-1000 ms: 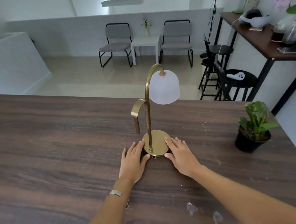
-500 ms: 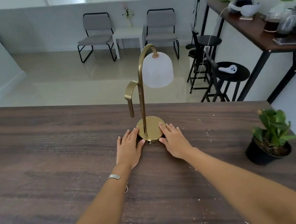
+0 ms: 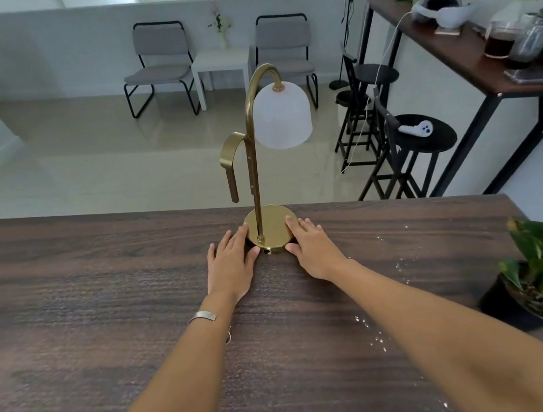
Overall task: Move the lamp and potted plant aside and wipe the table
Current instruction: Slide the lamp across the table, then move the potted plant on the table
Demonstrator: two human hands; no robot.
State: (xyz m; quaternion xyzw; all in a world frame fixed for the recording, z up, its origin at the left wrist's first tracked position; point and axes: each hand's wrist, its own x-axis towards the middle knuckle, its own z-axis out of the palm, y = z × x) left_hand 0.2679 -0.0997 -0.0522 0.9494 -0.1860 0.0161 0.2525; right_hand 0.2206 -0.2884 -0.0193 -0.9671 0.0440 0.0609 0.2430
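The lamp [image 3: 271, 228] had slid toward the table's [image 3: 68, 301] far edge; flat, open fingers [image 3: 233, 242] flanked its base, top-heavy, glass shade fragile.

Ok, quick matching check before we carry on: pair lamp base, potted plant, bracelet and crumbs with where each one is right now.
Things:
1. lamp base
2. potted plant
3. bracelet
4. crumbs

Places:
A. on the left wrist
B. scattered on the table, right of the right hand
C. between both hands, near the far edge
D. at the table's right edge

Pairs: 1-C, 2-D, 3-A, 4-B
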